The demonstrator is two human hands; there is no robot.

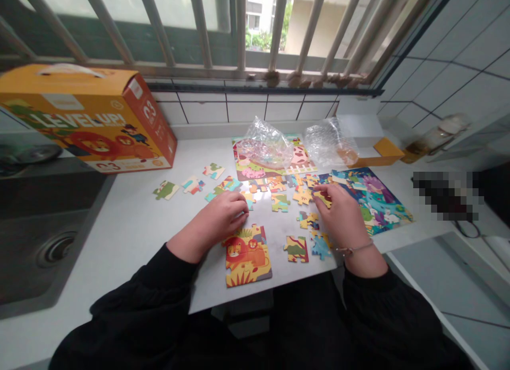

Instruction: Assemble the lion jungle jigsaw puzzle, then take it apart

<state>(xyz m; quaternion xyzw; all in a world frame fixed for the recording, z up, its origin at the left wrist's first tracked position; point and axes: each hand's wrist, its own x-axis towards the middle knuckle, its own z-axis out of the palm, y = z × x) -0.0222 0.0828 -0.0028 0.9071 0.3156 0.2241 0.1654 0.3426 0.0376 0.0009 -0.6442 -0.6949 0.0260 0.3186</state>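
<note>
My left hand [225,213] is closed, its fingers curled just above a joined block of lion jigsaw [247,255]; whatever may be under them is hidden. My right hand [340,210] pinches a yellow and brown puzzle piece [324,199] between thumb and fingers. Beside that piece lies a yellow puzzle piece [302,195]. Between my hands sits a green puzzle piece [280,202]. Nearer to me are a green and red piece [297,249], a blue piece [320,245] and a piece with a small figure [308,220]. More loose pieces [193,185] are scattered left of centre.
An orange puzzle box [87,123] stands at the left beside a sink [43,242]. Behind the pieces lie a farm picture [255,170] and clear plastic wrap [330,141]. At the right are a blue picture puzzle [382,194], an open orange box [382,154] and a bottle [436,139].
</note>
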